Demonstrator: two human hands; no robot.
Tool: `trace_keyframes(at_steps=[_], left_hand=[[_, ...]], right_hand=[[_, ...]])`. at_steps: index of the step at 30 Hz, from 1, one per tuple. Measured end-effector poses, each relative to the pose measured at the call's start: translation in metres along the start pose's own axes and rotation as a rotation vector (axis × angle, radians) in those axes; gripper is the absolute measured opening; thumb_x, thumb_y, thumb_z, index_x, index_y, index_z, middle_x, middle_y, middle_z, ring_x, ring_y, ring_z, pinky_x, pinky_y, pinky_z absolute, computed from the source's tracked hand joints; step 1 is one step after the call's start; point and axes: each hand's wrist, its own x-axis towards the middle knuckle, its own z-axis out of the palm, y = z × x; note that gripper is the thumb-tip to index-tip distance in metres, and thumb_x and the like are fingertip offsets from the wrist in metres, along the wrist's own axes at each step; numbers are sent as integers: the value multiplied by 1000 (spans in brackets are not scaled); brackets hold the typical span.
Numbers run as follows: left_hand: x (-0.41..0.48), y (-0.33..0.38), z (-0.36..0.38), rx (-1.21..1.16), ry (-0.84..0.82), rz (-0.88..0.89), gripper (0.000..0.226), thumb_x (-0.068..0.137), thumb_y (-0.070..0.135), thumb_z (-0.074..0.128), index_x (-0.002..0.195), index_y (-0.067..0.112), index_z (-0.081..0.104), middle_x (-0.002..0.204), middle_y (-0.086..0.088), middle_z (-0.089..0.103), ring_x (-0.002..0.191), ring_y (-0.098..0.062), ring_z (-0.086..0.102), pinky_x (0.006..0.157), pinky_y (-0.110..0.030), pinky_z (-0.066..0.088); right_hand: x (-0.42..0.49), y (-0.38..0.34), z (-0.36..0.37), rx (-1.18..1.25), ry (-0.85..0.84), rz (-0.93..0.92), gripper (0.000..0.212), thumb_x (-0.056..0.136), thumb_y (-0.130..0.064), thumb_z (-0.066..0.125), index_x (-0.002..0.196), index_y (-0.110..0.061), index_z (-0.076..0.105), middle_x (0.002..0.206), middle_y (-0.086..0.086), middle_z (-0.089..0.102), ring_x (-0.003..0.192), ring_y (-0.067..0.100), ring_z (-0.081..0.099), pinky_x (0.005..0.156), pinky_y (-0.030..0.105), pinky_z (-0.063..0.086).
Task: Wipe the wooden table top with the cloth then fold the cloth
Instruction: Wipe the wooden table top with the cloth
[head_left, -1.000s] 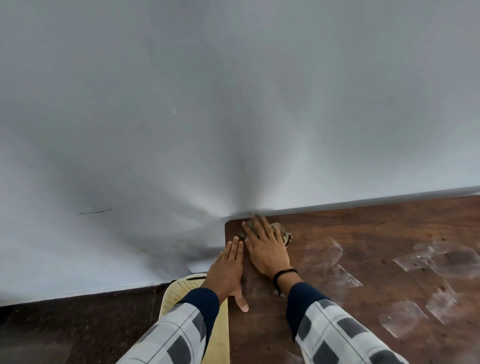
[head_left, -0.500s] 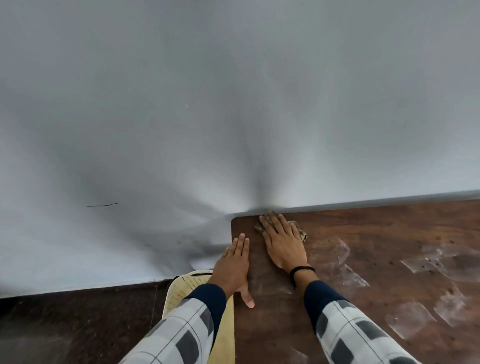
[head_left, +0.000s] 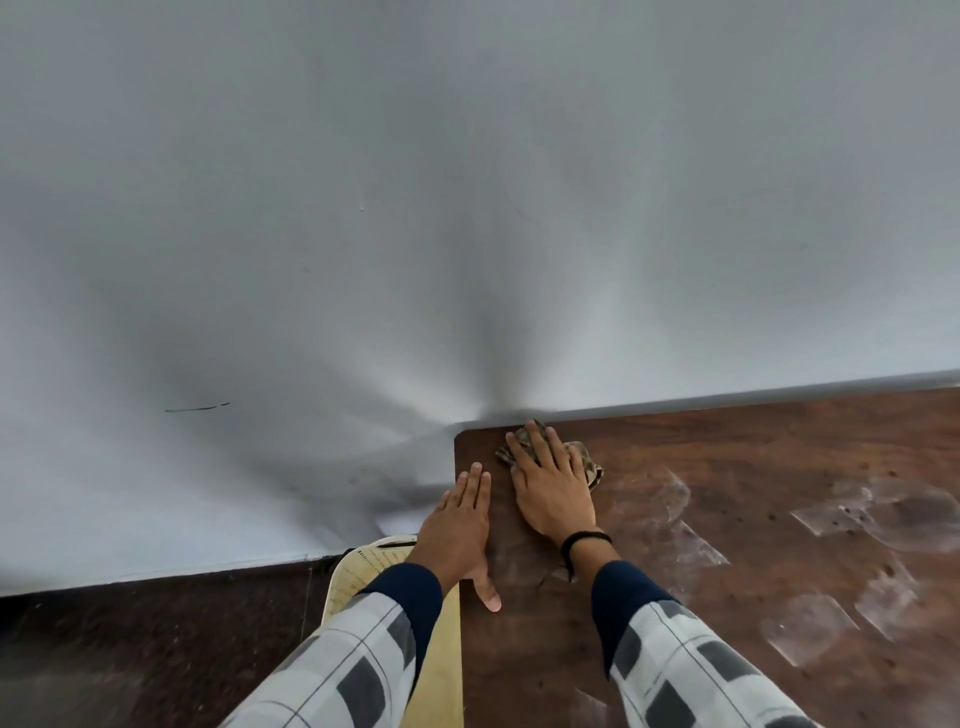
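Note:
A small brownish patterned cloth (head_left: 586, 460) lies bunched near the far left corner of the dark wooden table top (head_left: 753, 519). My right hand (head_left: 551, 483) presses flat on it with straight fingers, covering most of it. My left hand (head_left: 460, 527) rests flat on the table's left edge, fingers straight, thumb lying on the wood.
A grey-white wall runs directly behind the table. A yellow plastic chair (head_left: 363, 571) stands against the table's left side, over a dark floor (head_left: 156, 649). Several patches of clear tape residue (head_left: 857, 514) mark the table to the right.
My right hand has slid the cloth a little to the right along the table's far edge. My left hand has stayed flat on the left edge.

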Motion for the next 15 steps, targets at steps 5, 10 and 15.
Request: trace_keyframes(at_steps=[5,10,15], left_hand=[[2,0,-2,7,-6,21,166,45,55,92,149,6,-28,156,-11,-34,148,-26,-23,122,-37,-4],[1,0,-4,1,-20,25,166,46,54,93,149,8,-28,156,-9,-35,147,-24,-24,122,-37,-5],[1,-2,-2,-9,-9,11,166,45,55,93,151,11,-27,158,-6,-33,148,-22,-23,121,-37,-5]], right_hand=[[-13,22,-12,82,-15,-148,54,107,-48,33,160,-40,23,171,-9,5,157,17,1,124,34,0],[-15,46,-23,83,83,-130,56,105,-54,36,158,-39,29,170,-8,12,157,18,9,125,38,6],[-6,26,-8,-96,-25,-209,54,107,-55,16,160,-47,7,170,-14,-7,157,15,-10,124,42,-9]])
